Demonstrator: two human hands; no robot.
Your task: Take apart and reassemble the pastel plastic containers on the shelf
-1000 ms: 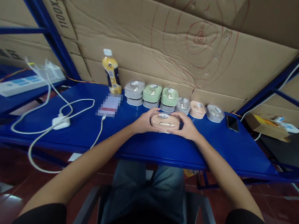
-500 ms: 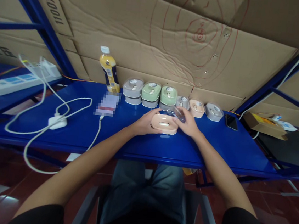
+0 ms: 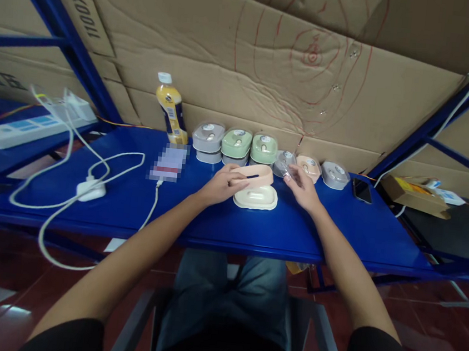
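Head view: the left hand (image 3: 221, 185) clasps the peach shell (image 3: 265, 174), already off the cream base (image 3: 256, 198) on the near worktop (image 3: 212, 229); far boxes (image 3: 265, 147) look assembled. The right hand (image 3: 304, 190), apart, nears a grey box (image 3: 285, 158); its grip is unclear.

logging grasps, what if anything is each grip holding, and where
Left grip: the peach shell, by its left end. Right grip: seemingly a clear cover, held part unclear.

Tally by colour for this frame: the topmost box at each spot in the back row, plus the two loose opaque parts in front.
Grey boxes: 3
Green boxes: 2
Peach box: 1
Peach part, in the left hand: 1
Cream part, on the blue table: 1
Total: 8
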